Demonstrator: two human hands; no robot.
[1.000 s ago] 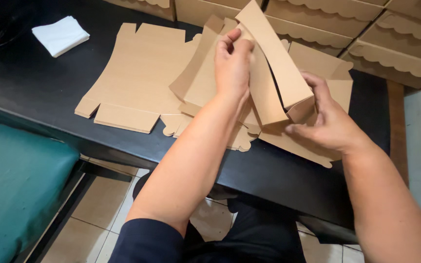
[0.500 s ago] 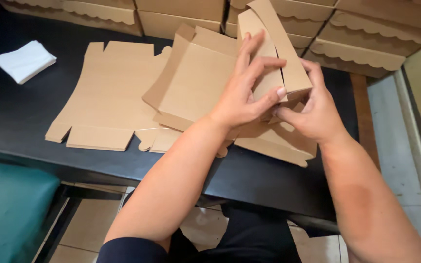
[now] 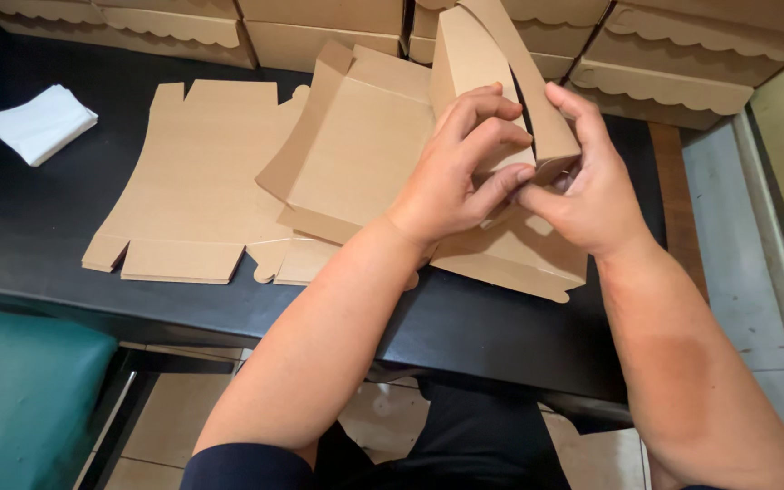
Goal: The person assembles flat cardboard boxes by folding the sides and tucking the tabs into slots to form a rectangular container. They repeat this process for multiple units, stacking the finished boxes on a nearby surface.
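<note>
Your left hand (image 3: pixel 460 172) and right hand (image 3: pixel 587 181) cover the near end of the half-folded cardboard box (image 3: pixel 383 145), and behind that box the picture's top edge cuts off the stacked finished boxes (image 3: pixel 682 73).

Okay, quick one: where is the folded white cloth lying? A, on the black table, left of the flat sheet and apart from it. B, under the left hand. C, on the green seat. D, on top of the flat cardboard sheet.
A: the folded white cloth lies on the bare black table, with a gap to the flat cardboard sheet.
</note>
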